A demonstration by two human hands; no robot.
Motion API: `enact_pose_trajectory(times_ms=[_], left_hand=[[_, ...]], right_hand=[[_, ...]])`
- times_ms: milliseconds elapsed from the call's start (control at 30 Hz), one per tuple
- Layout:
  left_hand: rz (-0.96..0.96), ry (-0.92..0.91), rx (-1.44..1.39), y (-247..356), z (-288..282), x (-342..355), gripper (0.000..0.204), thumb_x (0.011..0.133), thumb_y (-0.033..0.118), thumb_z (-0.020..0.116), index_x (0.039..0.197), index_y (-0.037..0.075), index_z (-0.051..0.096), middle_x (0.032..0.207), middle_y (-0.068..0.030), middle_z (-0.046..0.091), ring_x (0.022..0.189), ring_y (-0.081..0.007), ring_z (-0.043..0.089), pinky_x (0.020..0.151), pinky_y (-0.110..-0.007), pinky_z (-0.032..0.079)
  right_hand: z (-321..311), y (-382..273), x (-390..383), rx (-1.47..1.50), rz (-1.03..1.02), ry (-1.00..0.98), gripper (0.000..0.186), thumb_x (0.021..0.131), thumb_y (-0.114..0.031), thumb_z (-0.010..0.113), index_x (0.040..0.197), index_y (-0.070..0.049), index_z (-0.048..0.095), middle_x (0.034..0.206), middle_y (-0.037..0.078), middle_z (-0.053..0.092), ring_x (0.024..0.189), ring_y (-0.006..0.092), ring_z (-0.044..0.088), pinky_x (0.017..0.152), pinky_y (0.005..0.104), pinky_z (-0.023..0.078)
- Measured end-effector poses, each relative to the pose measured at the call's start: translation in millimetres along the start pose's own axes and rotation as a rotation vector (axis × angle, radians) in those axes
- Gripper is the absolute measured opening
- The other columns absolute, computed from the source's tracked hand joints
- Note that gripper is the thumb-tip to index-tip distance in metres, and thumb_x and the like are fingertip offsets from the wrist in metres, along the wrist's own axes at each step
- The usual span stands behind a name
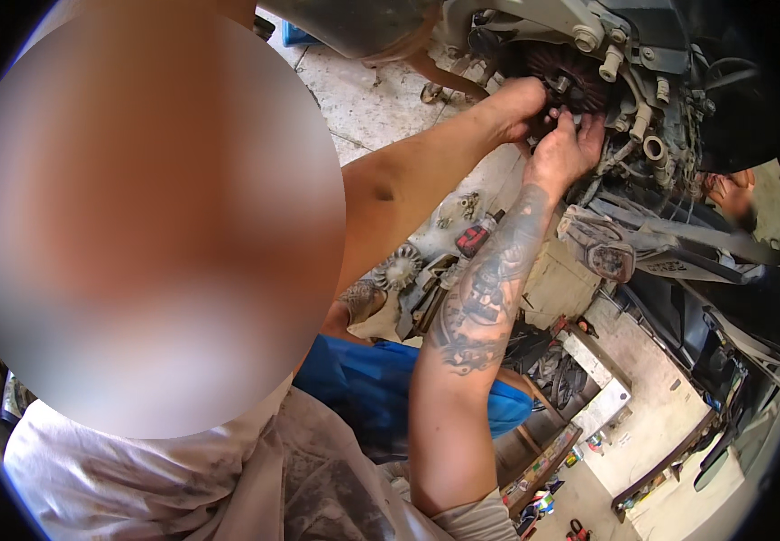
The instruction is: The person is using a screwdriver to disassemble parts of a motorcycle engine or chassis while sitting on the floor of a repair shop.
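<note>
My left hand (520, 105) is curled beside a dark, reddish finned fan wheel (579, 74) on the side of a motorbike engine. Just below that wheel, my right hand (568, 151) reaches up with bent fingers, thumb and forefinger drawn together close to the left hand's fingertips. Whatever lies between the fingers is hidden or too small to make out. A shaft end (562, 83) sticks out of the wheel's middle. Right of both hands are a hose (642, 122) and a short open pipe end (654, 147).
On the floor below my arms lie a red and black power tool (475, 238), a loose finned metal disc (397, 268) and small metal parts (458, 209). A dusty footrest (602, 248) juts out below the engine. A blurred round patch covers the left side.
</note>
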State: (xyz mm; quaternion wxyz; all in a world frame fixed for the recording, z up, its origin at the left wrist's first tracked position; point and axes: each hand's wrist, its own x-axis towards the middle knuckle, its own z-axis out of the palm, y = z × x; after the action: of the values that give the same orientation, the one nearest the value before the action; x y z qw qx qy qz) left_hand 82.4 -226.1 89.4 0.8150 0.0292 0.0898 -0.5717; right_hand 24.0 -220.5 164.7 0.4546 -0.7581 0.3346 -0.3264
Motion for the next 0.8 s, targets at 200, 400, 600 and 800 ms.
enact_pose_trajectory(times_ms=[200, 400, 600, 800], left_hand=[[0.025, 0.084, 0.019, 5, 5, -7, 0.014, 0.089, -0.001, 0.040, 0.092, 0.000, 0.054, 0.075, -0.0068, 0.053, 0.057, -0.0128, 0.045, 0.052, -0.026, 0.041], [-0.010, 0.074, 0.143, 16, 5, -18, 0.023, 0.089, -0.001, 0.039, 0.105, -0.002, 0.054, 0.087, -0.0128, 0.060, 0.068, -0.0192, 0.058, 0.058, -0.028, 0.049], [-0.037, -0.009, 0.183, 18, -2, -18, 0.033, 0.090, 0.005, 0.041, 0.119, -0.003, 0.053, 0.104, -0.0168, 0.064, 0.089, -0.0257, 0.063, 0.080, -0.037, 0.053], [-0.025, -0.069, 0.210, 18, -11, -12, 0.024, 0.091, 0.009, 0.044, 0.106, -0.003, 0.059, 0.093, -0.0127, 0.065, 0.086, -0.0225, 0.061, 0.083, -0.037, 0.050]], right_hand=[[15, -13, -17, -0.125, -0.146, 0.244, 0.041, 0.082, 0.011, 0.046, 0.122, 0.011, 0.048, 0.115, 0.019, 0.054, 0.083, 0.0202, 0.060, 0.070, 0.0272, 0.051], [15, -2, -40, -0.073, -0.110, 0.289, 0.031, 0.081, 0.007, 0.052, 0.112, 0.012, 0.057, 0.104, 0.017, 0.062, 0.090, 0.0208, 0.060, 0.071, 0.0282, 0.052], [3, 35, -36, -0.431, -0.120, 0.109, 0.025, 0.083, -0.003, 0.064, 0.104, 0.011, 0.063, 0.098, 0.015, 0.067, 0.081, 0.0164, 0.062, 0.078, 0.0264, 0.049], [5, 38, -20, -0.214, 0.042, 0.052, 0.027, 0.079, -0.002, 0.064, 0.103, 0.009, 0.065, 0.087, 0.019, 0.068, 0.082, 0.0247, 0.065, 0.078, 0.0327, 0.050]])
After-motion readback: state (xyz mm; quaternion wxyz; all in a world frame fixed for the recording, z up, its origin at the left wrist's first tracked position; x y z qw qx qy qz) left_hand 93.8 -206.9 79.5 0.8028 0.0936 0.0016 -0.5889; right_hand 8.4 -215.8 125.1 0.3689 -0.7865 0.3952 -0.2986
